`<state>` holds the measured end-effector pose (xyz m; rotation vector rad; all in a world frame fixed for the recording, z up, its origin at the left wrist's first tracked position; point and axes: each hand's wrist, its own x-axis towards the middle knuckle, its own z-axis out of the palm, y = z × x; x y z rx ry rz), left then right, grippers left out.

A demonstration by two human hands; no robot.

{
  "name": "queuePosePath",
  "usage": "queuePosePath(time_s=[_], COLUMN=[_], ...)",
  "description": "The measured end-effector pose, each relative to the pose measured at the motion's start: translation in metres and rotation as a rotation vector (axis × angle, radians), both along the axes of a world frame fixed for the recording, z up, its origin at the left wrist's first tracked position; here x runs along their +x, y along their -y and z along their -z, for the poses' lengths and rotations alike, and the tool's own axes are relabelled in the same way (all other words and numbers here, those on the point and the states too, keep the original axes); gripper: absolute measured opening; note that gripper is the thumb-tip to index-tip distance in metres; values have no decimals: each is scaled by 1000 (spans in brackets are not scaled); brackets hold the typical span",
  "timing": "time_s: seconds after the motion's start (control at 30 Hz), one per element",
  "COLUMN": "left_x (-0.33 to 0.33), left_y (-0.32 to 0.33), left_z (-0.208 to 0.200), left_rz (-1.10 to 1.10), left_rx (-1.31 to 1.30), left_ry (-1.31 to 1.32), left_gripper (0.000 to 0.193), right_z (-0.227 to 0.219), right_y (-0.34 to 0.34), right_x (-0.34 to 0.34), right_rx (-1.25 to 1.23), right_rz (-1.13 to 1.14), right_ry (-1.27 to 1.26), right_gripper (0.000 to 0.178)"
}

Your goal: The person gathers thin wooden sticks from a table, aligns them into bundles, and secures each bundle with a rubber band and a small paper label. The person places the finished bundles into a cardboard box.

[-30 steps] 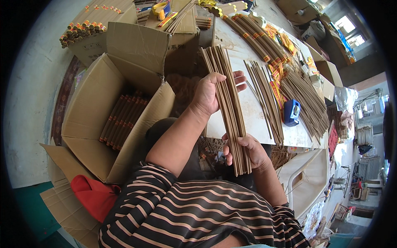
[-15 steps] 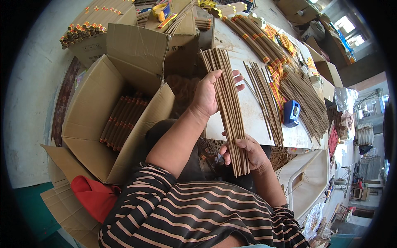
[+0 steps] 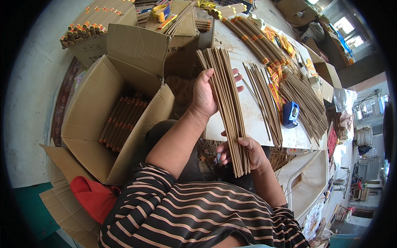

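Slender, straight brown sticks [image 3: 228,107] have been fanned wider, apparently loosened, held by the loosely curled left hand [image 3: 204,94] and half-closed right hand [image 3: 253,153].

Printed in dark characters [image 3: 176,49] on a box [image 3: 184,61] at upper centre; marked with small symbols [image 3: 92,47] on a carton [image 3: 99,49] at upper left. Wrapped in red-yellow labels [image 3: 266,60] on bundles [image 3: 252,48] right of top centre, too small to read.
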<state>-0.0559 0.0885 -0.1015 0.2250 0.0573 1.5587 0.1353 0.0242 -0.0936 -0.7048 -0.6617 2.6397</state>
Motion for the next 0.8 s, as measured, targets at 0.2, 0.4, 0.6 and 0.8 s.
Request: queuePosePath(time_s=[0.2, 0.4, 0.6, 0.8], left_x=[2, 1, 0, 2], left_y=[0, -1, -4, -3], left_z=[1, 0, 5, 1], left_rz=[-11, -41, -23, -52], left_rx=[4, -13, -57, -84], left_ry=[-44, -116, -89, -106], left_gripper=[54, 43, 44, 47], right_z=[0, -2, -2, -1], right_y=[-1, -1, 1, 0], right_x=[3, 1, 0, -2], right_rx=[69, 39, -16, 1], right_rz=[-8, -52, -29, -39], right_ry=[17, -38, -95, -116], right_gripper=[51, 46, 50, 53])
